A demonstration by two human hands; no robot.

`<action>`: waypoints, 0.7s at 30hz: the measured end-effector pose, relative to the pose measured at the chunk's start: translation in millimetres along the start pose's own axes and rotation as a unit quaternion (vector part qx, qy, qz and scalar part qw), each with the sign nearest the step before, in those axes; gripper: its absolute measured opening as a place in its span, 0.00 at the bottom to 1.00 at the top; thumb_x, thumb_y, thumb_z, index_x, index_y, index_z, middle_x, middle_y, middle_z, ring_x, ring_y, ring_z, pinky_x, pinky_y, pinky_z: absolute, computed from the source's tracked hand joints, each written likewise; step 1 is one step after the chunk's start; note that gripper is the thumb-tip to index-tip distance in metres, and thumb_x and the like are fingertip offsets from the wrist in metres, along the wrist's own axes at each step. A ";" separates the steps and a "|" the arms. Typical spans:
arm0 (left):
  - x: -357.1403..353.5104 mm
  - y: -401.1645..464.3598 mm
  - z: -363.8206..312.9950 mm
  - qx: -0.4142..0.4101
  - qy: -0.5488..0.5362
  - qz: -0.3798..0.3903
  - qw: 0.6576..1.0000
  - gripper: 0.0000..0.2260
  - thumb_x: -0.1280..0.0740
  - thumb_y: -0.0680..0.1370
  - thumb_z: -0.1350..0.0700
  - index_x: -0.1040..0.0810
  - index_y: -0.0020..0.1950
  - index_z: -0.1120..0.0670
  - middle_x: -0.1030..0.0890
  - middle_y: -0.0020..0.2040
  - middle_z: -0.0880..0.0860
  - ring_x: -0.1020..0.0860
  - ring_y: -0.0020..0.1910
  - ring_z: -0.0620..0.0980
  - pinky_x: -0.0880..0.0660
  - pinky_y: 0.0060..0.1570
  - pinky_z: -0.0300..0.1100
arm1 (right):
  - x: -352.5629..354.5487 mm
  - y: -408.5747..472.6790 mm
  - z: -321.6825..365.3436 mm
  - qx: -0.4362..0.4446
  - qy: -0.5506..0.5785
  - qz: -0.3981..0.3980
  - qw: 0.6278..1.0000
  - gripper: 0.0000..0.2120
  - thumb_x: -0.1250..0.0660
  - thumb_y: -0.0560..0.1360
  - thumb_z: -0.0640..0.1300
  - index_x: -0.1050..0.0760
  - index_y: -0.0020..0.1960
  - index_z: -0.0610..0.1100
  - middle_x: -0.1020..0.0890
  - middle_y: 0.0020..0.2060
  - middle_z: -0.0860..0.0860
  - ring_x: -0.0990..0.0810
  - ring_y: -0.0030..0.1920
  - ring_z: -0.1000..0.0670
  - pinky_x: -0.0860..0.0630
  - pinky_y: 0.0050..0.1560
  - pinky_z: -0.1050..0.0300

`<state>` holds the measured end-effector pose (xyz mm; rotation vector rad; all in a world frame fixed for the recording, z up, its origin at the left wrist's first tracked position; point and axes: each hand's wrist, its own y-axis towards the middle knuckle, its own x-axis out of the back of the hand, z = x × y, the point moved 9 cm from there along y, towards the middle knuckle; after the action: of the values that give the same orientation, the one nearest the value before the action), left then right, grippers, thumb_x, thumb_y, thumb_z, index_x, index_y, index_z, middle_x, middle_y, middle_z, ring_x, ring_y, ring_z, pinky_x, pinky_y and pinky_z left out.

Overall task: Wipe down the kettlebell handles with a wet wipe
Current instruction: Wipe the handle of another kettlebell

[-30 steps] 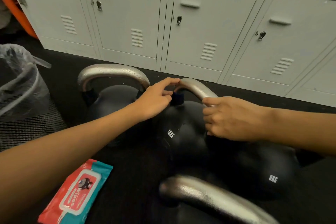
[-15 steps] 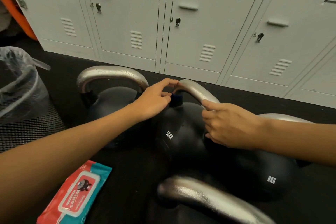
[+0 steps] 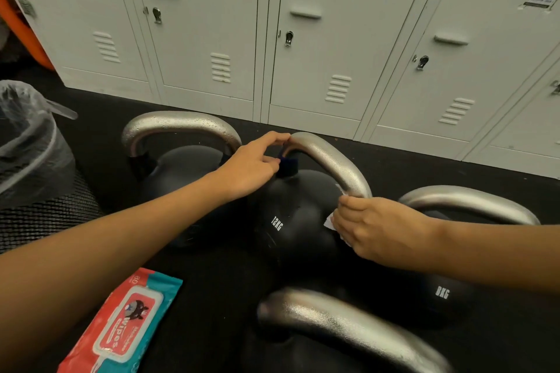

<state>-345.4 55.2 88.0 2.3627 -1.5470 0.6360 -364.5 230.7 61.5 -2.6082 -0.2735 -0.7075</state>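
Head camera, looking forward and down at a black rubber gym floor (image 3: 212,281) in front of a row of pale grey metal lockers (image 3: 303,39).

Four black cast-iron kettlebells with silvery arched metal handles stand close together on the floor. The middle one, the black kettlebell marked 12KG (image 3: 291,221), is the one being cleaned. Its silver arched handle (image 3: 330,160) runs from upper left down to lower right.

The left hand (image 3: 251,166) steadies the far end of this handle, thumb and fingertips pinching the metal near its dark blue base band. The right hand (image 3: 375,227) is curled round the near leg of the handle, clutching a thin white wet wipe (image 3: 330,221); only small corners of the wipe show beneath the fingers.

To the right sits a black kettlebell marked 8KG (image 3: 442,294). Another kettlebell stands behind on the left, its handle (image 3: 178,124) beaded with wet drops. A fourth handle (image 3: 348,327) is blurred in the foreground.

A red and teal pack of wipes (image 3: 121,327) lies at lower left. A bin lined with clear plastic (image 3: 27,136) stands at far left.

Judging by look, the kettlebell is heavy and rigid and should stay put; the textured handle likely turns slippery when wet. The wipe is soft and limp, best wrapped fully round the bar.
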 end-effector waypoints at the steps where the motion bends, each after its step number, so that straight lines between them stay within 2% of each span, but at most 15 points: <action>1: -0.2 0.0 -0.6 0.000 -0.002 0.000 1.000 0.24 0.41 0.79 0.65 0.34 0.70 0.43 0.23 0.63 0.49 0.21 0.57 0.56 0.26 0.60 0.47 | 3.1 -2.8 -4.4 -0.004 0.009 -0.007 1.000 0.11 0.30 0.70 0.47 0.14 0.49 0.43 0.15 0.45 0.45 0.17 0.49 0.44 0.28 0.65 0.49; 3: 0.0 0.3 -1.9 -0.003 -0.005 -0.001 1.000 0.23 0.41 0.79 0.65 0.34 0.70 0.44 0.24 0.63 0.48 0.21 0.57 0.54 0.25 0.55 0.43 | 8.1 -2.6 -3.6 -0.005 0.000 -0.011 1.000 0.12 0.31 0.71 0.46 0.15 0.49 0.41 0.15 0.46 0.43 0.18 0.49 0.43 0.28 0.65 0.48; 6: 0.0 0.5 -2.5 0.001 0.000 0.000 1.000 0.23 0.40 0.80 0.64 0.34 0.70 0.44 0.22 0.60 0.49 0.20 0.52 0.52 0.28 0.46 0.36 | 1.0 4.5 12.1 -0.027 -0.031 0.016 0.999 0.18 0.36 0.76 0.48 0.18 0.56 0.36 0.16 0.50 0.39 0.19 0.51 0.38 0.29 0.64 0.43; 9: 0.0 -0.2 -1.4 0.004 -0.001 0.001 1.000 0.23 0.40 0.79 0.63 0.34 0.70 0.43 0.22 0.60 0.51 0.20 0.52 0.51 0.28 0.47 0.37 | -5.8 5.7 12.9 -0.070 -0.015 0.051 0.996 0.22 0.36 0.76 0.50 0.22 0.60 0.32 0.18 0.53 0.36 0.20 0.53 0.36 0.29 0.63 0.41; 13: -0.4 -0.1 0.4 0.007 0.007 0.006 1.000 0.24 0.40 0.79 0.64 0.35 0.72 0.44 0.20 0.56 0.54 0.22 0.44 0.51 0.29 0.44 0.36 | 14.8 -10.9 2.9 -0.038 0.042 -0.054 0.997 0.18 0.33 0.71 0.45 0.18 0.55 0.35 0.16 0.53 0.39 0.18 0.54 0.40 0.28 0.65 0.47; 15: 0.0 0.5 1.0 0.007 0.013 0.003 1.000 0.24 0.40 0.79 0.64 0.35 0.72 0.44 0.22 0.59 0.51 0.21 0.49 0.54 0.28 0.46 0.36 | 22.6 -17.7 -8.3 -0.023 0.070 -0.111 0.991 0.14 0.37 0.73 0.41 0.16 0.53 0.38 0.15 0.51 0.43 0.18 0.54 0.43 0.33 0.69 0.49; 17: 0.4 1.3 1.2 0.006 0.017 0.001 1.000 0.24 0.40 0.79 0.64 0.35 0.71 0.43 0.24 0.62 0.51 0.21 0.53 0.57 0.27 0.48 0.37 | 28.0 -16.7 -25.1 -0.013 0.087 -0.140 0.986 0.17 0.44 0.76 0.40 0.16 0.49 0.39 0.15 0.47 0.44 0.18 0.53 0.44 0.39 0.71 0.49; 21: 1.9 2.5 3.9 0.008 0.019 0.003 1.000 0.25 0.39 0.79 0.64 0.35 0.70 0.40 0.23 0.62 0.58 0.22 0.54 0.60 0.23 0.52 0.45 | 34.1 -2.4 -63.0 -0.009 0.139 -0.158 0.978 0.21 0.45 0.81 0.49 0.18 0.41 0.42 0.17 0.40 0.47 0.20 0.54 0.45 0.37 0.71 0.46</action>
<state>-346.1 50.9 85.5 2.3452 -1.5391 0.6929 -363.6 207.4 129.3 -2.4665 -0.6038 -1.1731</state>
